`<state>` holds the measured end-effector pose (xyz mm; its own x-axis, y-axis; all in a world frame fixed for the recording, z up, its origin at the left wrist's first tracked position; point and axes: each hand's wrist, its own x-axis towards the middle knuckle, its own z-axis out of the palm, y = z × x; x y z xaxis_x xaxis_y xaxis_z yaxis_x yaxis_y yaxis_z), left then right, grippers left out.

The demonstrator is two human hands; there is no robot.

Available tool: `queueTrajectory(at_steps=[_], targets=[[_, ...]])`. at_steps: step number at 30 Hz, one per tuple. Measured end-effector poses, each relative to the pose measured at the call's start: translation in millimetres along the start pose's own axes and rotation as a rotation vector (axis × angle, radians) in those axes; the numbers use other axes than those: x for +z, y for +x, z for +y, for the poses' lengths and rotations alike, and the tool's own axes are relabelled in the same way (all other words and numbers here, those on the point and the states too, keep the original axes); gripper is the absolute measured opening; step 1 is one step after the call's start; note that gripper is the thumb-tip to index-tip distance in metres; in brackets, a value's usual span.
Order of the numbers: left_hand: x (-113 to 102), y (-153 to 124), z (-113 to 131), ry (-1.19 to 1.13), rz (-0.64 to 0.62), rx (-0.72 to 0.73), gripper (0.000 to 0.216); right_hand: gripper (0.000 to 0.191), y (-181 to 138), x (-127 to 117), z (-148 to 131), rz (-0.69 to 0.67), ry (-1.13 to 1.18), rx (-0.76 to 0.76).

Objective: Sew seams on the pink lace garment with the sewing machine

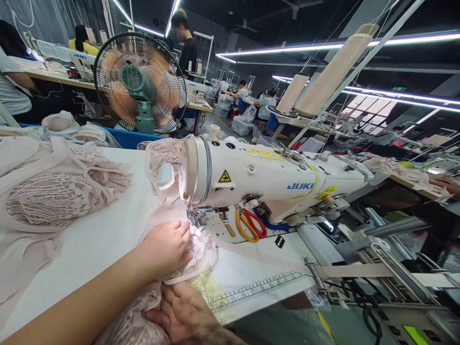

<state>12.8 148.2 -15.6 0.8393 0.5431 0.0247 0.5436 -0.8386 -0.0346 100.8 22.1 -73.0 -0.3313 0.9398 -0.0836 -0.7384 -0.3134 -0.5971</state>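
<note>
A pale pink lace garment [201,250] lies under the needle area of a white sewing machine [233,167]. Close in front of the presser foot [194,216], my left hand [166,249] has its fingers curled onto the lace and pinches it. Lower down, my right hand [185,309] is turned partly palm up, its fingers bent around the hanging folds of the same garment. Part of the cloth is hidden beneath both hands. Scissors with orange and red handles [245,224] rest beside the machine bed.
More pink lace pieces [53,196] are heaped on the left of the white table [86,244]. A printed ruler [258,290] runs along its near edge. A large fan [140,86] stands behind, thread cones [336,72] rise at right, and several people work further back.
</note>
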Motion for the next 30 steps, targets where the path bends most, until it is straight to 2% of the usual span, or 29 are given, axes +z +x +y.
queueTrajectory(at_steps=[7, 10, 12, 14, 15, 16, 18, 20, 21, 23, 26, 30], targets=[[-12.9, -0.1, -5.4, -0.014, -0.137, -0.091, 0.049, 0.055, 10.6, 12.0, -8.5, 0.009, 0.041, 0.005], [-16.7, -1.8, -14.0, -0.048, -0.186, -0.109, 0.053, 0.067, 10.1, 16.9, -15.6, -0.029, -0.026, 0.037], [-19.0, -2.9, -18.3, -0.037, -0.196, -0.105, 0.052, 0.079, 0.7, 20.1, -29.0, -0.041, -0.134, 0.118], [-21.6, -3.9, -19.5, -0.020, -0.217, -0.078, 0.051, 0.079, -13.9, 21.0, -50.6, -0.051, -0.371, 0.228], [-23.0, -4.4, -18.7, -0.022, -0.234, -0.053, 0.050, 0.066, -21.0, 19.6, -63.4, -0.070, -0.557, 0.291], [-24.3, -4.9, -17.0, -0.033, -0.257, -0.021, 0.050, 0.050, -26.5, 16.4, -76.5, -0.067, -0.758, 0.258], [-27.0, -6.3, -11.4, -0.084, -0.285, 0.066, 0.048, 0.031, -30.5, 4.9, -100.2, -0.034, -1.114, -0.066], [-29.9, -8.0, -3.7, -0.160, -0.265, 0.142, 0.039, 0.029, -25.1, -11.4, -117.4, 0.069, -1.474, -0.380], [-31.5, -8.9, 0.6, -0.194, -0.250, 0.162, 0.033, 0.032, -20.5, -19.8, -123.1, 0.066, -1.642, -0.437], [-35.4, -10.4, 8.7, -0.245, -0.234, 0.156, 0.026, 0.040, -11.4, -34.1, -129.2, 0.028, -1.900, -0.393], [-42.3, -11.5, 17.2, -0.257, -0.260, 0.106, 0.027, 0.040, -6.5, -45.8, -128.4, -0.044, -2.088, -0.275], [-49.4, -11.2, 20.3, -0.218, -0.321, 0.085, 0.018, 0.038, -14.5, -48.1, -122.7, -0.063, -2.113, -0.273]])
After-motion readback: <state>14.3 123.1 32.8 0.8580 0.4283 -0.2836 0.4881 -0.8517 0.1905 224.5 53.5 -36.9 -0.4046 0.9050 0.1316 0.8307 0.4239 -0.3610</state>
